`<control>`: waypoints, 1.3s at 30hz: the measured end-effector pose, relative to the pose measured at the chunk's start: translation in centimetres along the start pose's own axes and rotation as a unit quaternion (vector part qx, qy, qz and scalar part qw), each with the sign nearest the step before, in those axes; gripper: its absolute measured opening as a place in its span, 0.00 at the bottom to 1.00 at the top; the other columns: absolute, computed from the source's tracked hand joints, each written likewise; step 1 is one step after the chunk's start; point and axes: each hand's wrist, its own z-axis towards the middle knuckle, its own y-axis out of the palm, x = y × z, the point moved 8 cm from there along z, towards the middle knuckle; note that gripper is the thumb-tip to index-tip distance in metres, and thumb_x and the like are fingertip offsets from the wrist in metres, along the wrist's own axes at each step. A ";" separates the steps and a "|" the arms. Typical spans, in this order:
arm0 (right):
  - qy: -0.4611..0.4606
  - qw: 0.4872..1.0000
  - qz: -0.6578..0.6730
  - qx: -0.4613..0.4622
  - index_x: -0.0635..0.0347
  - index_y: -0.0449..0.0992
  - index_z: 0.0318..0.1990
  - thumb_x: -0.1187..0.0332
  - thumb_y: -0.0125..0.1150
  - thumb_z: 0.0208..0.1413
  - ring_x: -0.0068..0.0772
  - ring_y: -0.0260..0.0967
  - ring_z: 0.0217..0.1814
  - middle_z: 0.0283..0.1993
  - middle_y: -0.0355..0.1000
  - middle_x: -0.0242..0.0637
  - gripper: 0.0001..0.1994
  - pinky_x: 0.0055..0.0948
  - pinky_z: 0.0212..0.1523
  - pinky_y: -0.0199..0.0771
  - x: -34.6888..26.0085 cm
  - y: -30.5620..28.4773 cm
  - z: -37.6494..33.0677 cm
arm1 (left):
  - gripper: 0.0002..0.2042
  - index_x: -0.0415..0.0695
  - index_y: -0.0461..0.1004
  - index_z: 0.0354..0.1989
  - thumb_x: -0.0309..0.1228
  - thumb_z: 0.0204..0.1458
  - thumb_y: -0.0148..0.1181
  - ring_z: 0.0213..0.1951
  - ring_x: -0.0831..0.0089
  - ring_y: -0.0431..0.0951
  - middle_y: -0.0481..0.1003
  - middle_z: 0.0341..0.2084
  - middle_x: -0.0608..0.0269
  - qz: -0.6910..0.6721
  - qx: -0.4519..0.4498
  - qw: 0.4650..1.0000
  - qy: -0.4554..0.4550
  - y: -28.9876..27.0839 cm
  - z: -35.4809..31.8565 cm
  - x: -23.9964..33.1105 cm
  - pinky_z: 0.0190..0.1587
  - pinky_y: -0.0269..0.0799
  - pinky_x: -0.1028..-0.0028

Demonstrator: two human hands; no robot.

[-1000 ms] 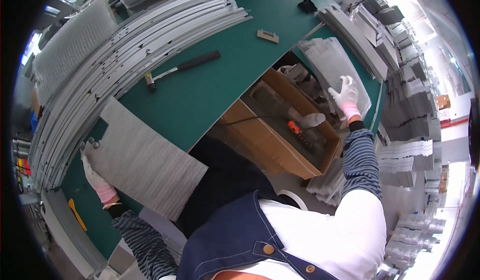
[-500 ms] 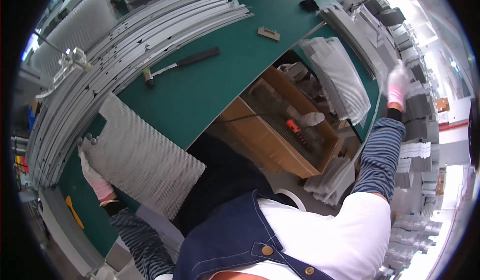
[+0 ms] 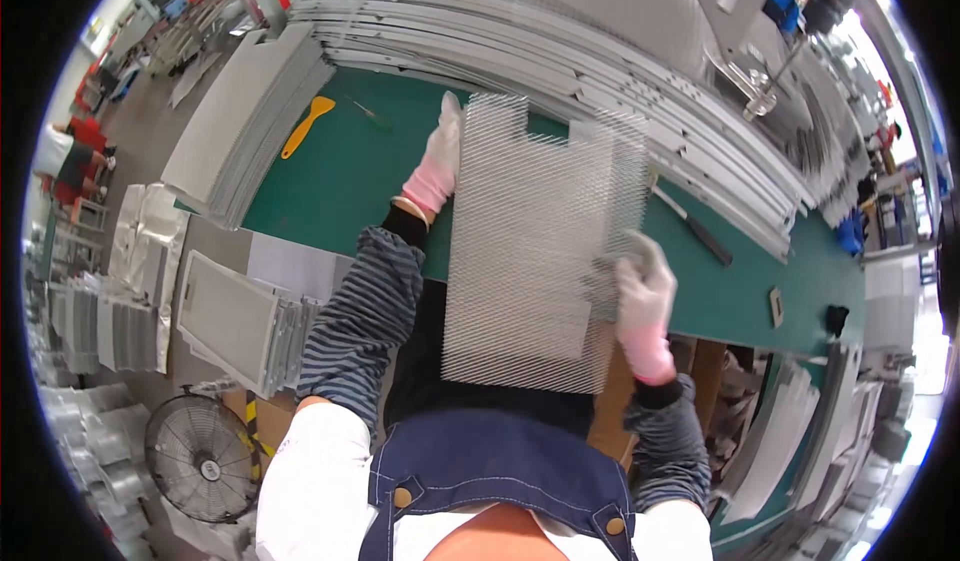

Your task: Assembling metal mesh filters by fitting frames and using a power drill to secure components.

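Note:
A silvery metal mesh sheet [image 3: 520, 261] with a rectangular notch in its far edge lies before me, its near end over my lap. Another mesh layer [image 3: 630, 171] shows offset along its right side. My left hand [image 3: 437, 156], in a white and pink glove, lies along the left edge with fingers stretched out; the palm side is hidden. At the right edge, my gloved right hand [image 3: 645, 296] has curled fingers closed on the mesh, their dark tips somewhat blurred.
Long pale metal strips [image 3: 560, 46] line the table's far side. A hammer [image 3: 695, 229] lies to the right, a yellow scraper [image 3: 308, 126] to the left. Stacked panels [image 3: 250, 111] stand at the left end. Below are framed panels [image 3: 228, 321] and a black fan [image 3: 205, 456].
My view has turned left. The right hand has come from far out on the right to the mesh. The mesh now lies straight in front of me, between both hands.

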 end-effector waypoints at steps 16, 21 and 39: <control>-0.007 0.973 -0.230 -0.005 0.71 0.67 0.58 0.72 0.64 0.52 0.21 0.68 0.34 0.37 0.72 0.34 0.25 0.22 0.35 0.72 2.7 2.3 3.9 | 0.21 0.35 0.65 0.58 0.39 0.66 0.43 0.50 0.61 0.75 0.73 0.50 0.47 -0.333 0.046 0.942 -0.009 -1.4 -0.4 1.2 0.55 0.72 0.66; -0.043 0.986 -0.068 -0.147 0.71 0.66 0.57 0.67 0.67 0.50 0.33 0.75 0.40 0.43 0.76 0.43 0.28 0.26 0.42 0.74 2.7 8.7 3.5 | 0.17 0.37 0.72 0.52 0.37 0.62 0.50 0.45 0.68 0.78 0.77 0.45 0.53 -0.508 0.167 0.845 -0.025 -8.4 0.9 0.5 0.49 0.76 0.71; 0.011 0.941 0.303 -0.153 0.68 0.75 0.47 0.73 0.64 0.55 0.22 0.73 0.41 0.42 0.77 0.33 0.13 0.26 0.46 0.74 0.3 0.1 -0.6 | 0.23 0.31 0.62 0.61 0.38 0.66 0.44 0.45 0.67 0.76 0.75 0.46 0.49 -0.463 -0.104 0.879 -0.050 5.5 -9.3 13.9 0.52 0.72 0.71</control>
